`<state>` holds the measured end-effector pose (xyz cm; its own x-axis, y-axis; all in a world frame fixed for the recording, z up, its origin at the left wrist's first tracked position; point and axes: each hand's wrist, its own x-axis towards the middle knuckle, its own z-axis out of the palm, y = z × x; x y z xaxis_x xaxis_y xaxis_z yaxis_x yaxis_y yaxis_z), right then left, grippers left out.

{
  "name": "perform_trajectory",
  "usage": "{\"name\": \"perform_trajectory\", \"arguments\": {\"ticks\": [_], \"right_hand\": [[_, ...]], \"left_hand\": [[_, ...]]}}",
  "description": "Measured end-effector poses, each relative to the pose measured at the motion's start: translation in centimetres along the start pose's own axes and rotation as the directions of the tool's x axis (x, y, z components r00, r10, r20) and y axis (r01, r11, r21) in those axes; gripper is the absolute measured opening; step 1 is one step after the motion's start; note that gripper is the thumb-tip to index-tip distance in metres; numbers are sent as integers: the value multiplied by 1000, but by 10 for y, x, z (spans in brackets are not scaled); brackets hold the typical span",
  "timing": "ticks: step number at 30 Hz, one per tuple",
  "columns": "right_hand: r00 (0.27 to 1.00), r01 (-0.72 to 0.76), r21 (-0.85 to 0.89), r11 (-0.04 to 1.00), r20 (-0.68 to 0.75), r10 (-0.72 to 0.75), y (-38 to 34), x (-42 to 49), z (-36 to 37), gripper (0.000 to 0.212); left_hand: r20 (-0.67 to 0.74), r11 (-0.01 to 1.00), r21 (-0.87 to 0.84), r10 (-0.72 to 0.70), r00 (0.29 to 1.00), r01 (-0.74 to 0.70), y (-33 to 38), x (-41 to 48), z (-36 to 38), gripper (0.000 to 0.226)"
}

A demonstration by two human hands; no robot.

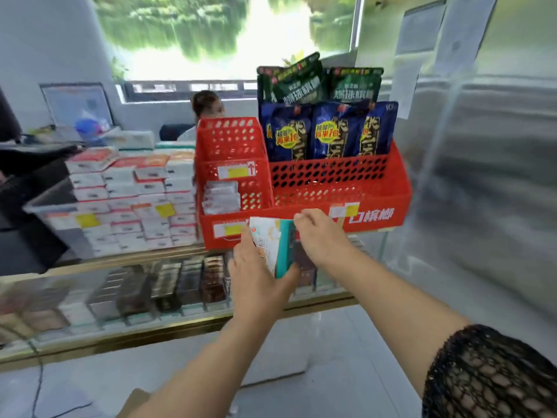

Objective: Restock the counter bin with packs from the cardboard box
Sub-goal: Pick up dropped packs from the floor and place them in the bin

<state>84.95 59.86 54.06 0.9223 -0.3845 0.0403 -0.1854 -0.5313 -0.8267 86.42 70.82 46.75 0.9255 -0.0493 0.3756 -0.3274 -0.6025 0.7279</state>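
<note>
Glass counter (pixel 90 285), red bin (pixel 376 203), left grip (pixel 256 279) clasping white-teal packs (pixel 275 242), right grip (pixel 319 233) pinching their top.

To my left I see stacked cartons (pixel 132 203), white with red tops, sitting on a glass case (pixel 120 333). Inside the case, rows of small boxes (pixel 168 285) stand side by side, too blurred for me to read. A black machine (pixel 27 182) sits at the far left edge. Beyond the cartons a person (pixel 208 105) sits below a wide window (pixel 226 31) full of greenery. A framed notice (pixel 77 102) stands at left, and papers (pixel 422 28) hang on the right wall.
</note>
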Motion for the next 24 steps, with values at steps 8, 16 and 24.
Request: {"name": "perform_trajectory", "arguments": {"ticks": [8, 16, 24], "right_hand": [[984, 178, 77, 981, -17, -178, -110, 14, 3, 48], [954, 291, 261, 920, -5, -300, -216, 29, 52, 31], [964, 250, 371, 894, -9, -266, -277, 65, 124, 61]], "left_hand": [[-166, 996, 55, 76, 983, -68, 17, 77, -111, 104], [-283, 994, 36, 105, 953, -99, 7, 146, -206, 98], [-249, 972, 35, 235, 940, -234, -23, 201, -252, 106]]}}
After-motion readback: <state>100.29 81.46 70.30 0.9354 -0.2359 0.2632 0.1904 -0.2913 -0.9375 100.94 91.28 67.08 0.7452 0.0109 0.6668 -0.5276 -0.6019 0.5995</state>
